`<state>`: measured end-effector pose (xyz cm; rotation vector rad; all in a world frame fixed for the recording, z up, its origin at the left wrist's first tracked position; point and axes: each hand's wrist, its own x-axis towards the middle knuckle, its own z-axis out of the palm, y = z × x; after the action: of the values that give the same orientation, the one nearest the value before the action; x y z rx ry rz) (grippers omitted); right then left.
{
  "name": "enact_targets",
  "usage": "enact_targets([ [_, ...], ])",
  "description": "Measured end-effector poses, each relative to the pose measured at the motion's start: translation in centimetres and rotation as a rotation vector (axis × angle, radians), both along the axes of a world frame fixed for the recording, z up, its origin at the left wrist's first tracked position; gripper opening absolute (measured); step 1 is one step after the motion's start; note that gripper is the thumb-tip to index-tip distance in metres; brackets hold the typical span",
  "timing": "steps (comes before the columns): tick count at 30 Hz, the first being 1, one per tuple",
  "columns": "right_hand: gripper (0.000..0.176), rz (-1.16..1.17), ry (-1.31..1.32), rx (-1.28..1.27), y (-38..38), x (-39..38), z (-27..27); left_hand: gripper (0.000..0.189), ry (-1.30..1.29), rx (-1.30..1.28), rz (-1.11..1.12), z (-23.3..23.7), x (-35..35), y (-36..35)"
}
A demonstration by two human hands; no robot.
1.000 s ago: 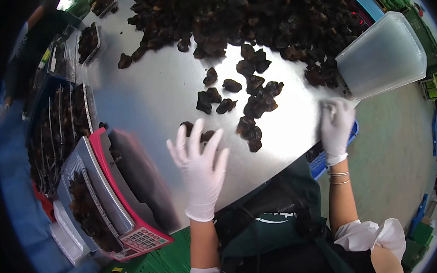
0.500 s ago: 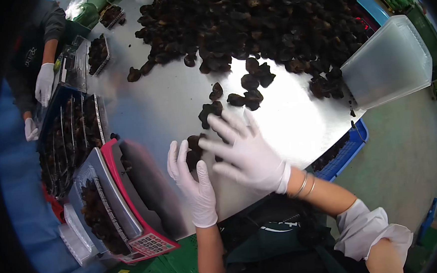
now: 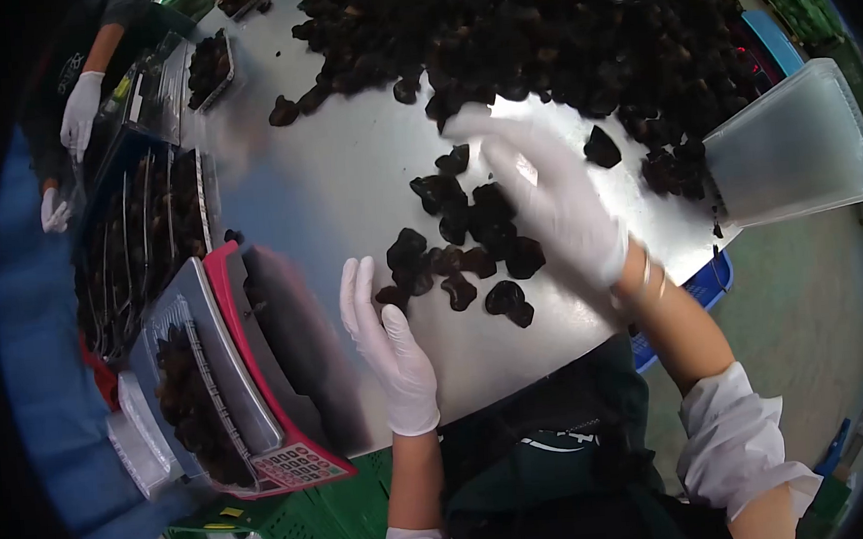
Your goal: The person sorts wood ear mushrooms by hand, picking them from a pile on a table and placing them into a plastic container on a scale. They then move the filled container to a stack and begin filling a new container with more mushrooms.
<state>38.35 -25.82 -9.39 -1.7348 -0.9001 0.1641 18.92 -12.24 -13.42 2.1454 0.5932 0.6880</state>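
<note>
Near the front edge of the metal table (image 3: 293,179), my gloved left hand (image 3: 390,356) stands with fingers raised and thumb apart, holding nothing. My gloved right hand (image 3: 556,198) is over the table's middle, blurred by motion, with its fingers at the lower edge of the big heap of dark, fungus-like pieces (image 3: 536,36). Whether it grips a piece I cannot make out. Between the hands lies a loose cluster of dark pieces (image 3: 458,258), the nearest beside my left fingertips. A single dark piece (image 3: 601,147) lies right of my right hand.
A pink scale (image 3: 276,398) at left bears a filled clear tray (image 3: 198,402). Beyond it are more packed trays (image 3: 143,243) and a co-worker's gloved hands (image 3: 81,113). Stacked clear containers (image 3: 790,149) stand at right, a blue basket (image 3: 711,287) below them, and a green crate (image 3: 289,525) below the scale.
My right hand has moved up and right, away from my left hand. More dark pieces now show between the hands. The view has shifted slightly.
</note>
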Motion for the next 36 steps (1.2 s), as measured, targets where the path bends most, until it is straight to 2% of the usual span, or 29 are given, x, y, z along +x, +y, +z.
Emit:
enact_targets([
  [2,0.044,-0.241,-0.657,-0.148,0.9,4.3,-3.5,0.052,-0.033,-0.039,0.015,0.0,0.0,-0.2],
  [4,0.051,-0.179,-0.455,-0.28,2.5,3.5,-4.4,0.047,-0.04,0.018,0.047,-0.3,0.2,-0.3],
  [5,0.054,-0.03,-0.348,-0.319,2.4,2.2,-4.6,0.047,-0.045,0.016,0.047,-0.3,0.3,-0.1],
  [6,0.053,0.017,-0.527,-0.363,2.6,1.0,-4.6,0.049,-0.042,0.014,0.036,-0.4,0.2,0.2],
  [8,0.049,0.251,-0.308,-0.249,2.6,0.5,-4.1,0.051,-0.029,0.006,0.035,-0.5,-0.1,0.3],
  [10,0.042,0.217,-0.024,0.055,2.2,0.4,-2.1,0.05,-0.037,-0.019,0.032,-0.2,0.0,0.1],
  [12,0.015,0.03,-0.282,-0.039,1.4,0.5,0.6,0.05,-0.038,-0.037,0.034,-0.3,0.0,0.0],
  [13,0.013,0.164,-0.25,-0.135,0.9,0.4,0.6,0.049,-0.046,-0.054,0.031,-0.3,0.1,0.1],
  [14,0.012,0.299,-0.215,-0.232,0.4,-0.1,0.5,0.049,-0.048,-0.056,0.034,-0.3,0.1,0.1],
  [15,0.016,0.236,-0.458,-0.304,-0.3,-1.9,0.5,0.049,-0.042,-0.044,0.027,-0.3,0.1,0.2],
  [16,0.019,0.228,-0.558,-0.347,-0.8,-2.7,-0.2,0.048,-0.037,-0.032,0.019,-0.4,0.1,0.2],
  [18,0.021,0.151,-0.602,-0.46,-1.1,-3.7,-1.2,0.048,-0.041,-0.034,0.02,-0.4,0.1,0.2],
  [22,0.02,0.1,-0.586,-0.468,-1.3,-4.0,-1.8,0.047,-0.031,-0.015,0.023,-0.3,0.0,0.1],
  [24,0.016,0.108,-0.425,-0.327,-1.8,-4.0,-1.6,0.047,-0.043,-0.016,0.014,-0.4,-0.1,0.3],
  [26,0.016,0.079,-0.102,-0.057,-3.3,-3.6,-0.8,0.047,-0.05,-0.034,0.016,-0.5,-0.1,0.1],
  [27,0.019,-0.028,0.096,0.048,-4.6,-3.9,0.0,0.047,-0.068,-0.068,0.02,-0.4,-0.1,0.0],
  [28,0.014,-0.173,0.353,0.234,-6.0,-4.3,0.2,0.047,-0.086,-0.101,0.024,-0.4,0.0,0.0],
  [29,0.021,-0.314,0.32,0.356,-8.2,-3.4,-1.4,0.047,-0.088,-0.103,0.024,-0.5,0.0,0.0],
  [30,0.039,-0.41,0.317,0.598,-9.5,-3.5,-2.6,0.048,-0.056,-0.062,0.013,-0.6,-0.1,0.2],
  [32,0.044,-0.476,0.814,1.247,-11.1,-4.8,-2.3,0.048,-0.022,-0.021,-0.001,-0.5,-0.1,0.1],
  [33,0.044,-0.48,0.812,1.251,-11.5,-5.3,-3.3,0.049,0.016,-0.002,-0.006,-0.2,0.1,-0.1],
  [35,0.045,-0.405,0.663,0.901,-12.1,-6.1,-6.2,0.05,0.053,0.019,-0.019,0.0,0.4,-0.5],
  [36,0.043,-0.442,0.624,0.782,-10.1,-6.7,-5.7,0.05,0.07,0.057,-0.027,-0.1,0.5,-0.6],
])
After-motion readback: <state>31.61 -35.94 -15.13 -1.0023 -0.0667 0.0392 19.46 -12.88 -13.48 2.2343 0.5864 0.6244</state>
